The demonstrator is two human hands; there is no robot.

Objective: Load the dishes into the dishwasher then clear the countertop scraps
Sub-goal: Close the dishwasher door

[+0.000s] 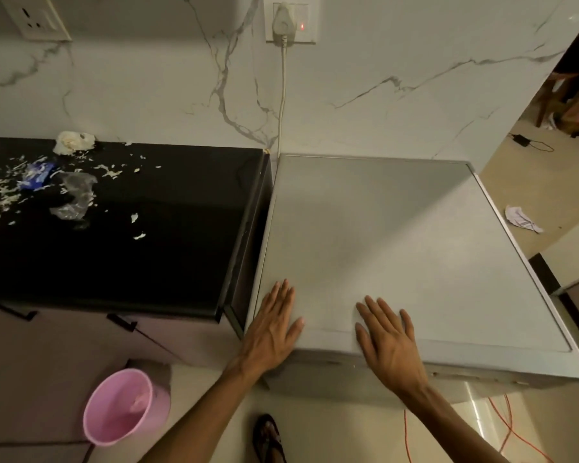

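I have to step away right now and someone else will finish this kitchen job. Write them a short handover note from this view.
Left hand and right hand: both flat, fingers straight, resting on the front edge of the grey box-shaped dishwasher, holding nothing.
No dishes in view; dishwasher door looks shut, so loading seems finished.
Left to do: the black glossy countertop carries white food scraps, a crumpled white tissue, a blue wrapper and clear crumpled plastic.
The pink plastic bin stands on the floor below the countertop.
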